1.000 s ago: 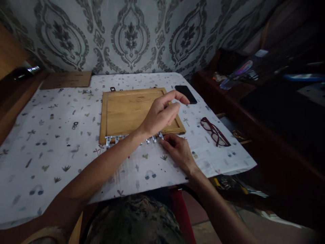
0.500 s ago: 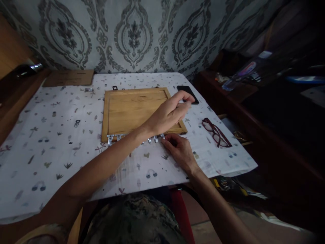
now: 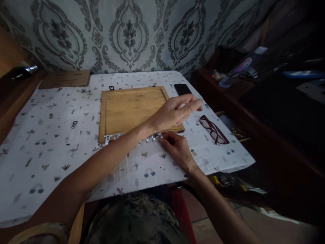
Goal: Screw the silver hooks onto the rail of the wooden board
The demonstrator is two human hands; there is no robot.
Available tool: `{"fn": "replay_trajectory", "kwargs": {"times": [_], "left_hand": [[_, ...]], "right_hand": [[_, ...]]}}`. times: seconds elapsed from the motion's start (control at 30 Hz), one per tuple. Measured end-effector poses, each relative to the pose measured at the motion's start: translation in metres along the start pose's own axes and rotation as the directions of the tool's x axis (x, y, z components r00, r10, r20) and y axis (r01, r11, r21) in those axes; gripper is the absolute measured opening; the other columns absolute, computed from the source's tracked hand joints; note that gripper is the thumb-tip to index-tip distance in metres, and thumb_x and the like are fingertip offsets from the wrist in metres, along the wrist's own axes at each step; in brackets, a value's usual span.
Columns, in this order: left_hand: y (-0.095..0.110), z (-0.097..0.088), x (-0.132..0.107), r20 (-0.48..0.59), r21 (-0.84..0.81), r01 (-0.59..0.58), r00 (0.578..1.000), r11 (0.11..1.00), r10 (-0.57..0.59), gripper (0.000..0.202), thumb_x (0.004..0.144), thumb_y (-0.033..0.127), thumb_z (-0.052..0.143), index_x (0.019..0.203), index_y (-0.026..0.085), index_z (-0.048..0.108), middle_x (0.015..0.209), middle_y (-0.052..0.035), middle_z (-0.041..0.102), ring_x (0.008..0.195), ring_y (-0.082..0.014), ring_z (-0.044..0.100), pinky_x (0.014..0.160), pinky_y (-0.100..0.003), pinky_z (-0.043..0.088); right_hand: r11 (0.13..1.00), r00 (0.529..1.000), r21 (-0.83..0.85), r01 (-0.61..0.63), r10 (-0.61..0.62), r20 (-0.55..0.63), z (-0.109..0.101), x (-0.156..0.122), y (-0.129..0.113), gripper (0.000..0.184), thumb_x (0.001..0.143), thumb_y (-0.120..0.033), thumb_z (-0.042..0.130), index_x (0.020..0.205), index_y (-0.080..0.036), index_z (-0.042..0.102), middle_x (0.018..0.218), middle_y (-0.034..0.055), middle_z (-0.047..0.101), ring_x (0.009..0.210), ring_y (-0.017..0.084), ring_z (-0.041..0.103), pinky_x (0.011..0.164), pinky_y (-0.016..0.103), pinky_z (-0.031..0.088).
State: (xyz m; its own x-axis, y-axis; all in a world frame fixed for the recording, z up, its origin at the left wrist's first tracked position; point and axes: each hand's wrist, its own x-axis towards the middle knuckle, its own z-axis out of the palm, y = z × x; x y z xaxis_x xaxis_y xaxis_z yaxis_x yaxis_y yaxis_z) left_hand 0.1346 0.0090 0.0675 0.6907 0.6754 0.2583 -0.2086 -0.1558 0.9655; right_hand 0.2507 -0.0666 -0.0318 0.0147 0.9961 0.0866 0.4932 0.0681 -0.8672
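Note:
A wooden panel with a raised rim (image 3: 132, 108) lies flat on the patterned cloth. Several small silver metal clips (image 3: 107, 139) line its near edge, some hidden behind my left forearm. My left hand (image 3: 175, 110) reaches across the panel to its right side. Its fingers are stretched out to the right above the cloth, with nothing visible in them. At the panel's near right corner, my right hand (image 3: 177, 147) pinches the last metal clip (image 3: 159, 135) in the row between thumb and fingers.
A black phone (image 3: 182, 88) lies beyond my left hand, and red-framed glasses (image 3: 213, 130) lie to the right. Flat cardboard (image 3: 64, 79) sits at the back left. A dark ring-shaped piece (image 3: 74, 124) rests on the cloth. A plastic bottle (image 3: 241, 69) is off the table's right side.
My left hand's fingers have straightened from a curl and reach slightly further right. My right hand stays at the clip. The whole view has shifted a little.

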Motion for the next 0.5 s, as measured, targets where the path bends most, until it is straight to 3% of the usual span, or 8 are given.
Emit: {"fn": "replay_trajectory", "kwargs": {"times": [0.07,0.13,0.2,0.3,0.37,0.5], "left_hand": [[0.000,-0.007,0.003,0.066,-0.050,0.029,0.997,0.998,-0.026,0.027,0.107,0.025,0.042,0.085,0.017,0.055,0.047,0.0116,0.024,0.040,-0.0042,0.022,0.042,-0.019,0.017],[-0.002,-0.013,0.005,0.056,-0.074,0.054,0.997,0.996,-0.050,0.023,0.106,0.019,0.042,0.087,0.017,0.055,0.046,0.0119,0.026,0.039,-0.0045,0.022,0.042,-0.018,0.018],[-0.004,-0.016,0.005,-0.005,-0.073,0.054,0.998,0.996,-0.055,0.022,0.106,0.018,0.042,0.088,0.017,0.054,0.048,0.0111,0.031,0.040,-0.0044,0.025,0.042,-0.018,0.021],[-0.007,-0.015,0.002,-0.123,-0.011,0.005,0.992,1.000,-0.006,0.029,0.107,0.032,0.045,0.082,0.017,0.051,0.053,0.0079,0.039,0.045,-0.0035,0.035,0.047,-0.016,0.030],[-0.008,-0.010,0.000,-0.209,0.042,-0.016,0.978,0.999,0.024,0.035,0.106,0.038,0.050,0.078,0.018,0.048,0.057,0.0070,0.039,0.049,-0.0025,0.039,0.050,-0.015,0.033],[-0.011,0.002,-0.003,-0.351,0.037,-0.045,0.935,0.998,0.055,0.033,0.105,0.035,0.053,0.078,0.017,0.046,0.062,0.0070,0.034,0.050,0.0000,0.036,0.050,-0.012,0.031]], "right_hand": [[1.000,1.000,-0.014,0.009,-0.009,0.004,-0.001,0.000,0.000,0.025,0.084,-0.042,0.061,0.075,-0.019,0.062,0.062,-0.0015,0.055,0.057,0.013,0.044,0.057,0.027,0.037],[1.000,1.000,-0.020,0.003,-0.003,0.003,-0.001,0.000,0.000,0.026,0.084,-0.042,0.061,0.074,-0.019,0.061,0.062,-0.0016,0.053,0.058,0.013,0.044,0.057,0.027,0.036],[1.000,1.000,-0.021,-0.004,0.004,0.011,-0.001,0.000,0.000,0.026,0.084,-0.043,0.061,0.074,-0.019,0.061,0.062,-0.0014,0.053,0.057,0.013,0.044,0.057,0.028,0.036],[1.000,1.000,-0.022,0.003,-0.003,0.025,-0.001,0.000,0.001,0.026,0.084,-0.044,0.061,0.074,-0.020,0.061,0.061,-0.0010,0.054,0.057,0.014,0.044,0.056,0.028,0.036],[1.000,1.000,-0.023,0.011,-0.010,0.016,-0.001,0.000,0.001,0.025,0.084,-0.043,0.061,0.075,-0.020,0.061,0.061,-0.0010,0.054,0.057,0.014,0.044,0.056,0.028,0.035],[1.000,1.000,-0.020,0.011,-0.011,0.002,0.000,0.001,0.000,0.021,0.084,-0.039,0.060,0.075,-0.020,0.062,0.060,-0.0015,0.054,0.057,0.014,0.044,0.056,0.028,0.036]]}}
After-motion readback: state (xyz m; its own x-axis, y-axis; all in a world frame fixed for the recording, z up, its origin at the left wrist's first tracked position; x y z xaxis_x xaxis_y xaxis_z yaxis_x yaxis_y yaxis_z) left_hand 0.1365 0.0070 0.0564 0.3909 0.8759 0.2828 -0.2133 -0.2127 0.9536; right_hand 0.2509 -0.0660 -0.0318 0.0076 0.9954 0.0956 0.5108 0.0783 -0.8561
